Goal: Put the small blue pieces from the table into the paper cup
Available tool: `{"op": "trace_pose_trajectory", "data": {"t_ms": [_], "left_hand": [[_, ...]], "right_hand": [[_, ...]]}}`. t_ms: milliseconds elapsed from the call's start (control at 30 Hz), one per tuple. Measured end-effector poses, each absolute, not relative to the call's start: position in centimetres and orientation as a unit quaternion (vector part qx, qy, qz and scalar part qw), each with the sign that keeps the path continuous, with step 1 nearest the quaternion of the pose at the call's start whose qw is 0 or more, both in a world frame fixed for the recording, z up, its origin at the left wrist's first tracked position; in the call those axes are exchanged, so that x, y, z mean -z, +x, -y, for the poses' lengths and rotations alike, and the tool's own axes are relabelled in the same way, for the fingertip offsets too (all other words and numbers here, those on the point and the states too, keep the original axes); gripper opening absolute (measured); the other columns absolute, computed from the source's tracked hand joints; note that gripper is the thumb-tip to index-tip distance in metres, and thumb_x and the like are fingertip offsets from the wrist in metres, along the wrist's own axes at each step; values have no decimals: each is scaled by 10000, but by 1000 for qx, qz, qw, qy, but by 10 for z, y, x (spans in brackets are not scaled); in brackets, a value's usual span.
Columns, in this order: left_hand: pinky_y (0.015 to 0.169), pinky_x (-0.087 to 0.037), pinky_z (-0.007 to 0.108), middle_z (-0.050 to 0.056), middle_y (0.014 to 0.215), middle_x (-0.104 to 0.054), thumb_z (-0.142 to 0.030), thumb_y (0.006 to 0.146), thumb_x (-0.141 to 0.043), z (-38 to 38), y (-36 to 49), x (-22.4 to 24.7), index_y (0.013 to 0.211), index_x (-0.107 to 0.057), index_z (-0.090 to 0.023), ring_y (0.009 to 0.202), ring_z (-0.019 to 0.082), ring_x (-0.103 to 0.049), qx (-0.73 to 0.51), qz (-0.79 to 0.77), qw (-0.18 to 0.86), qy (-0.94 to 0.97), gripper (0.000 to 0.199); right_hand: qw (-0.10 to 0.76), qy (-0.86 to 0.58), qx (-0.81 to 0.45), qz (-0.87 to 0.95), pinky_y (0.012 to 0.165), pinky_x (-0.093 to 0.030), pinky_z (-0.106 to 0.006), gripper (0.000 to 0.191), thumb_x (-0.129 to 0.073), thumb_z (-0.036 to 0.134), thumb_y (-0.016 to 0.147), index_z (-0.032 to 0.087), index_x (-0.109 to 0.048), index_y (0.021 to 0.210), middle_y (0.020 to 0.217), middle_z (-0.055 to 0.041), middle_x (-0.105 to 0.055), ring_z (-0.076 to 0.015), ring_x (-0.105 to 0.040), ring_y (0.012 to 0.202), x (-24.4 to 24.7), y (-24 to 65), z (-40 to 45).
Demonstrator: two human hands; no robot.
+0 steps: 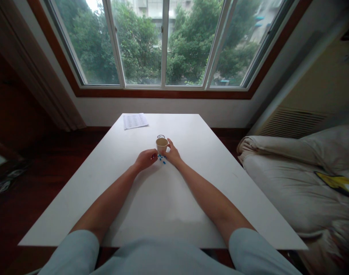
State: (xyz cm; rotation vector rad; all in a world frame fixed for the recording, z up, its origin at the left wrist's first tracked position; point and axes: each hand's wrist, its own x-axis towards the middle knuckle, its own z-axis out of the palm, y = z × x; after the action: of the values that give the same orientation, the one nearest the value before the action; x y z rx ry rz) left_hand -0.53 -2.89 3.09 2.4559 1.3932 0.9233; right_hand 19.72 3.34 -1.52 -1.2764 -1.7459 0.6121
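A tan paper cup point(162, 142) is upright at the middle of the white table point(163, 202), its open mouth facing up toward me. My right hand point(173, 152) grips the cup's right side, thumb and fingers around it. Just left of the cup is my left hand point(147, 158), its fingers curled together; whatever they pinch, if anything, is hidden. Several small blue capsules point(164, 162) lie on the tabletop between my hands, in front of the cup. Behind the cup shows the rim of a clear round container point(160, 136), mostly hidden.
Printed paper sheets point(135, 121) lie at the table's far left corner. Beyond the table is a wall with a wide window point(163, 49). A pale cushioned sofa point(291, 183) stands along the right side. Cables point(4, 185) lie on the floor at left.
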Motion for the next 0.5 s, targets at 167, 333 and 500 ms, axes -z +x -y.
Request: {"op": "trace_pose_trajectory", "data": {"t_ms": [167, 333, 500], "left_hand": [[652, -408, 246, -1, 739, -634, -209, 879, -572, 24, -6, -26, 864, -617, -201, 653, 126, -554, -425, -490, 57, 759, 49], [641, -423, 243, -11, 740, -617, -205, 888, -574, 24, 0, -22, 885, -595, -208, 667, 126, -565, -467, -496, 81, 727, 22], [670, -444, 264, 14, 816, -642, -238, 911, -564, 24, 5, -21, 910, -598, -210, 722, 144, -582, -477, -500, 82, 718, 44]], "right_hand": [[431, -511, -231, 707, 1025, -495, -440, 966, -774, 379, 751, 250, -298, 1581, 1298, -96, -659, -282, -626, 1185, 16, 192, -35], [428, -515, -227, 707, 1017, -498, -428, 959, -769, 376, 761, 242, -293, 1582, 1287, -97, -660, -280, -631, 1170, 15, 193, -37], [426, -519, -215, 709, 1006, -504, -425, 937, -768, 355, 765, 243, -309, 1574, 1265, -89, -670, -276, -633, 1156, 14, 192, -37]]}}
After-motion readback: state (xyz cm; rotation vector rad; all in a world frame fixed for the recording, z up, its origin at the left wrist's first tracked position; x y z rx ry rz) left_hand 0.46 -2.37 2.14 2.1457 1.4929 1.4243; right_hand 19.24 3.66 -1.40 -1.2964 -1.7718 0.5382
